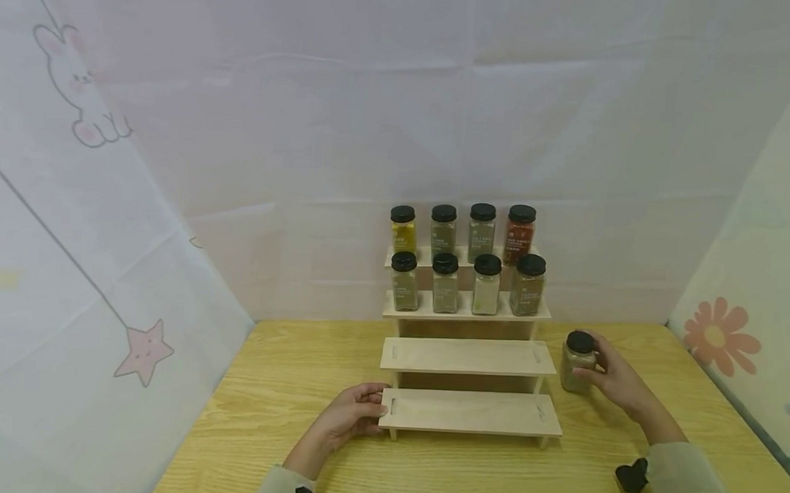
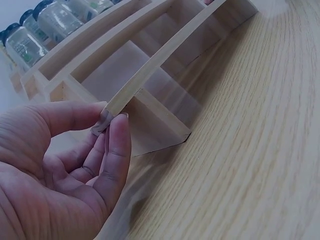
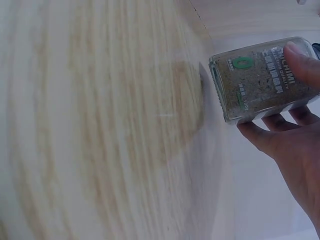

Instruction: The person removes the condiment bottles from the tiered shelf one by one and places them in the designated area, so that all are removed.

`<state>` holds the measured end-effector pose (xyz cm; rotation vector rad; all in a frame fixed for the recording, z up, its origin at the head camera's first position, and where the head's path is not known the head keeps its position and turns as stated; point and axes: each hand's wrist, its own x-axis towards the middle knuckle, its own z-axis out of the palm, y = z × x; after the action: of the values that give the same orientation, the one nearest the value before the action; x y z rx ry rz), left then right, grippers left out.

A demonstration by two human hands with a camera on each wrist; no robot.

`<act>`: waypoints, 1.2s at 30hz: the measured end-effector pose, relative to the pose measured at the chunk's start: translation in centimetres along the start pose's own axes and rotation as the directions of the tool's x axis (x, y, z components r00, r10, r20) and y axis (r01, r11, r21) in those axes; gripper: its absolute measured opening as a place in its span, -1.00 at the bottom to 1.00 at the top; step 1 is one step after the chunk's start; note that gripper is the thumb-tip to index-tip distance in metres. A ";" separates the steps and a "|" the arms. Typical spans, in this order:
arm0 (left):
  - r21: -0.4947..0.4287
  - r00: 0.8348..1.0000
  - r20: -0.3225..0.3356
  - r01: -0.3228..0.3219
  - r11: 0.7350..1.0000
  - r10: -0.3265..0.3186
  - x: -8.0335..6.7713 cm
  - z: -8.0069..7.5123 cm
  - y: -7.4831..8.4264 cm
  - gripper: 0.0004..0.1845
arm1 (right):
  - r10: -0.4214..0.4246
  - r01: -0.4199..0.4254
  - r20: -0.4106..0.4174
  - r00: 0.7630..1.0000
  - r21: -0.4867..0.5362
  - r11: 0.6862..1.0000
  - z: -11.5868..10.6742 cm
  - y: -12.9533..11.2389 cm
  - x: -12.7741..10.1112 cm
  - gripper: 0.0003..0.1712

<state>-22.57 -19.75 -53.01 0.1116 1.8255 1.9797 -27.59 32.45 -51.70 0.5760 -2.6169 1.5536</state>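
My right hand (image 1: 615, 377) grips a square glass spice jar (image 1: 575, 365) with a black lid, just right of the stepped wooden rack (image 1: 469, 356). In the right wrist view this spice jar (image 3: 265, 75) shows brownish-green contents and a label, with the thumb on one face and the fingers along the other. At the rack's lowest step, my left hand (image 1: 356, 416) pinches the left end of the board between thumb and fingers. The left wrist view shows the left hand (image 2: 75, 165) with its fingertips on that board's end (image 2: 122, 97).
Several black-lidded spice jars stand on the rack's upper two steps, among them a yellow jar (image 1: 403, 232) and a red jar (image 1: 519, 236). The lower two boards bear no jars. White cloth (image 1: 329, 259) hangs behind the wooden table (image 1: 287, 351) and at both sides.
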 end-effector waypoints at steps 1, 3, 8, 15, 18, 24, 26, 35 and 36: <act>-0.002 1.000 0.004 -0.001 1.000 0.001 0.0 0.0 0.0 -0.35 | 0.007 -0.007 0.004 1.000 -0.004 1.000 0.0 0.0 0.1 -0.13; -0.007 1.000 0.009 -0.001 1.000 0.001 0.0 0.0 0.0 -0.35 | 0.018 -0.018 0.011 1.000 -0.007 1.000 -0.1 0.1 0.2 -0.11; -0.019 1.000 0.011 0.004 1.000 -0.004 0.0 0.0 -0.1 -0.35 | 0.031 -0.031 0.021 0.999 0.014 0.999 0.0 0.5 0.4 -0.10; -0.022 1.000 0.004 0.012 1.000 -0.012 0.0 0.0 -0.2 -0.34 | 0.035 -0.035 0.023 0.999 0.031 0.999 0.1 1.2 0.6 -0.07; -0.027 1.000 0.008 0.011 1.000 -0.011 0.0 0.0 -0.2 -0.34 | 0.026 -0.027 0.023 0.999 0.031 0.999 0.0 1.4 0.7 -0.07; -0.034 1.000 0.016 0.010 0.999 -0.009 0.1 -0.1 -0.1 -0.35 | 0.033 -0.034 0.039 0.999 0.032 0.999 -0.3 1.9 0.8 -0.06; -0.034 1.000 0.017 0.011 0.999 -0.010 0.0 0.0 -0.1 -0.35 | 0.033 -0.035 0.043 0.999 0.044 0.998 -0.4 2.1 0.8 -0.06; -0.028 1.000 0.005 0.005 1.000 -0.005 0.0 0.0 -0.1 -0.35 | 0.031 -0.035 0.057 0.998 0.074 0.997 -0.6 1.6 0.9 -0.03; -0.027 1.000 0.005 0.006 1.000 -0.006 0.0 0.0 -0.2 -0.34 | 0.035 -0.038 0.059 0.998 0.060 0.997 -0.8 1.4 0.9 -0.01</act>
<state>-22.56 -19.78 -53.18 0.1025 1.7932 1.9976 -29.01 33.44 -52.25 0.5894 -2.6447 1.6570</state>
